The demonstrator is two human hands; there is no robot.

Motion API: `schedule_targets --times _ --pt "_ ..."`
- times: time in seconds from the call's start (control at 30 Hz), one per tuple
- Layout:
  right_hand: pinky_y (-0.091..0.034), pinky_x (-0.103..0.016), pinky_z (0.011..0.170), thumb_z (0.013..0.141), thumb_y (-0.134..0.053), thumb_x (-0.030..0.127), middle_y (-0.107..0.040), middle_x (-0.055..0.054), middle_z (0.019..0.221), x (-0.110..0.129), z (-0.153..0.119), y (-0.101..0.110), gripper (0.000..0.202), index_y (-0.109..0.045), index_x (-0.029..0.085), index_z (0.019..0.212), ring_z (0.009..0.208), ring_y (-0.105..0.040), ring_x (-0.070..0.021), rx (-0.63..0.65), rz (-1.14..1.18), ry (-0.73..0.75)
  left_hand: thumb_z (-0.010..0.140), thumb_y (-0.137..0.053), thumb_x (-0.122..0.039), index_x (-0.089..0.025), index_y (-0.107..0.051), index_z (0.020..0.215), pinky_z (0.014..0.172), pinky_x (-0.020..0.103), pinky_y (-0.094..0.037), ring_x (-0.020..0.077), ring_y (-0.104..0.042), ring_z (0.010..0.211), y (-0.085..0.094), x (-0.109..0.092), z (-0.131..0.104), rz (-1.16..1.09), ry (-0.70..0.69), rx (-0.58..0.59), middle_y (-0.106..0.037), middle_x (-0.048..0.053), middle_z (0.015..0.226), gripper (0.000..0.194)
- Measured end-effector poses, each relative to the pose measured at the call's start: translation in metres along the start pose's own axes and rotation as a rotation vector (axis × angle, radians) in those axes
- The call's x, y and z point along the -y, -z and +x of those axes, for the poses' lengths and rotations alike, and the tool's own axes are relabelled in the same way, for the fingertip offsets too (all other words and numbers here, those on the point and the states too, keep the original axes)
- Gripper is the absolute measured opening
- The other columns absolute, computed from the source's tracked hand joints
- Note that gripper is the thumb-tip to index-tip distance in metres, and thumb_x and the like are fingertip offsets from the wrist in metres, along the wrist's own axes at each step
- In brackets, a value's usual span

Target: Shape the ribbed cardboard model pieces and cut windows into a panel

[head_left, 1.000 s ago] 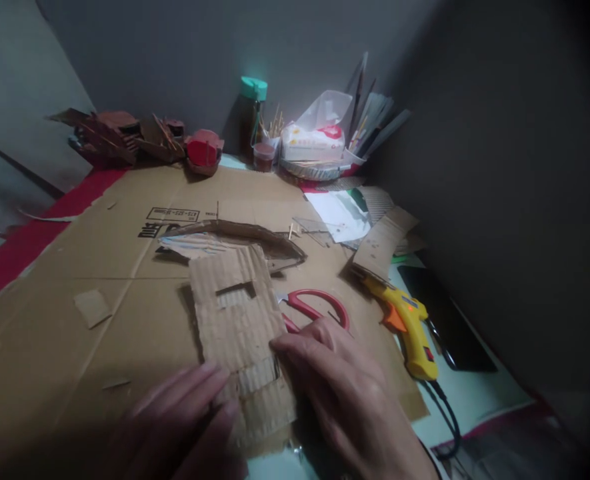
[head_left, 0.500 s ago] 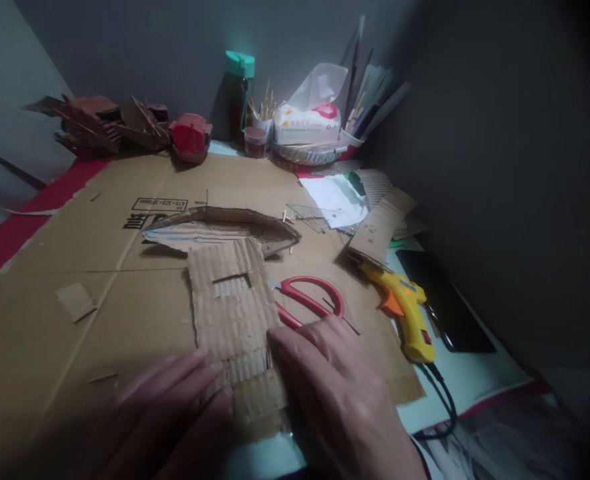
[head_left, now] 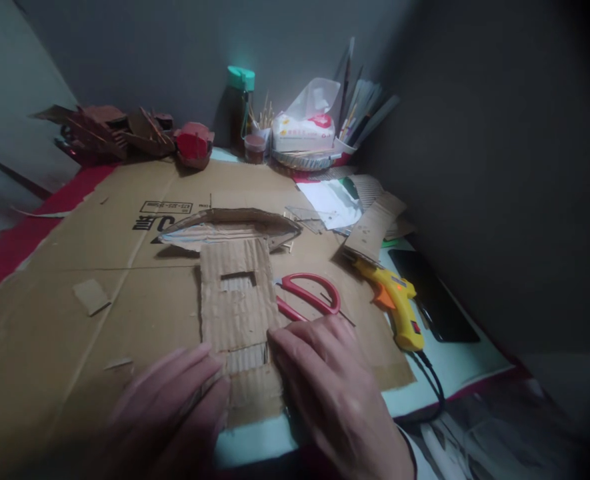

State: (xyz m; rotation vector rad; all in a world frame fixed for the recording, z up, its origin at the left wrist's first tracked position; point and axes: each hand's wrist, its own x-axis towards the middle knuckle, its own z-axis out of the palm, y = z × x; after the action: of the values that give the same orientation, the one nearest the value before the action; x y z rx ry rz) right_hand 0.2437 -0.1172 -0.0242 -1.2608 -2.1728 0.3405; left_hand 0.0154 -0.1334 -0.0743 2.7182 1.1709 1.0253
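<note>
A corrugated cardboard strip [head_left: 239, 310] with two rectangular cut-outs stands between my hands, its far end in front of a boat-shaped cardboard hull [head_left: 229, 227]. My left hand [head_left: 175, 400] holds its lower left edge with bent fingers; that hand is dark and partly blurred. On the opposite edge, my right hand [head_left: 329, 380] has its fingers closed against the strip, the thumb mostly hidden. Red-handled scissors [head_left: 333, 293] lie just beyond my right fingers, their blades hidden by the strip.
To the right, a yellow glue gun [head_left: 403, 310] rests beside a black phone [head_left: 437, 297]. Cardboard scraps [head_left: 375, 223] and white paper [head_left: 331, 202] lie behind it. A tissue pack [head_left: 302, 132], a bottle [head_left: 239, 110] and red-painted cardboard pieces [head_left: 193, 143] line the wall.
My view has swung slightly, so the tabletop objects sit in different places in the picture. Both hands stay at the strip's sides, and the strip looks straighter.
</note>
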Motion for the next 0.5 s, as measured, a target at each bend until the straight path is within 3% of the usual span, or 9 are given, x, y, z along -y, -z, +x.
schedule_targets --times 0.17,0.27,0.37,0.5 --pt "-0.040 -0.044 0.076 0.091 -0.049 0.007 -0.064 -0.013 0.101 -0.002 0.000 -0.002 0.029 -0.060 0.011 0.118 0.086 -0.049 -0.0250 -0.006 -0.020 0.027 0.084 -0.053 -0.010 -0.015 -0.062 0.108 0.103 0.048 -0.040 0.0298 -0.055 0.116 -0.006 0.004 0.009 0.054 -0.093 -0.082 -0.058 0.010 0.117 0.026" --pt "-0.042 -0.045 0.077 0.089 -0.048 0.005 -0.063 -0.013 0.100 -0.003 -0.001 0.000 0.032 -0.059 0.011 0.118 0.086 -0.049 -0.0251 0.018 -0.011 0.036 0.074 -0.055 -0.001 -0.015 -0.062 0.110 0.101 0.048 -0.041 0.0302 -0.056 0.111 -0.008 0.006 0.013 0.120 -0.160 -0.077 -0.060 0.008 0.112 0.039" --pt "-0.043 -0.046 0.082 0.089 -0.047 0.004 -0.061 -0.014 0.110 -0.008 0.000 0.004 0.038 -0.055 0.011 0.126 0.094 -0.049 -0.0261 -0.021 -0.066 0.014 0.075 -0.054 -0.005 -0.017 -0.057 0.126 0.103 0.046 -0.039 0.0298 -0.056 0.108 -0.007 0.007 0.015 0.170 -0.202 -0.038 -0.064 0.006 0.107 0.052" --pt "-0.044 -0.046 0.083 0.093 -0.047 0.010 -0.057 -0.014 0.124 -0.020 0.004 0.011 0.040 -0.050 0.016 0.133 0.099 -0.050 -0.0274 -0.045 -0.267 -0.079 0.082 -0.062 -0.023 -0.024 -0.059 0.124 0.099 0.045 -0.037 0.0298 -0.057 0.100 -0.007 0.006 0.018 0.276 -0.208 -0.019 -0.070 0.004 0.096 0.043"
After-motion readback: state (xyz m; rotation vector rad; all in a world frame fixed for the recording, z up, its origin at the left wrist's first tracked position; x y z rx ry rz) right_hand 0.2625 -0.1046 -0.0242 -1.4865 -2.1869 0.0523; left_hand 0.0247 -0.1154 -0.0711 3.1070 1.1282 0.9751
